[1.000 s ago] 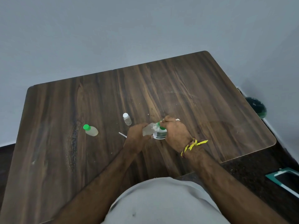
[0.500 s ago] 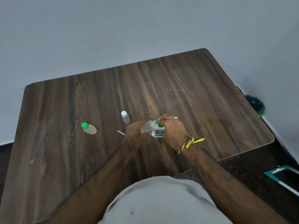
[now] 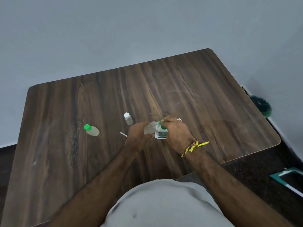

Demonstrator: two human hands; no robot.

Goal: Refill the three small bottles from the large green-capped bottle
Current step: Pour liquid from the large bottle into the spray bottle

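Over the last second nothing has changed between my hands beyond a slight drift of the view, so I judge this bottle's refill is still running. My left hand (image 3: 139, 136) is clamped on a clear small bottle (image 3: 150, 129), tilted, its long axis running from 8 to 2 o'clock, mouth against the large green-capped bottle (image 3: 161, 132), which my right hand (image 3: 177, 134) grips at bench (image 3: 213, 112) centre. A white-capped bottle (image 3: 128, 118) stands at 11 o'clock of my hands; a green-capped small bottle (image 3: 91, 129) lies well off at 9 o'clock.
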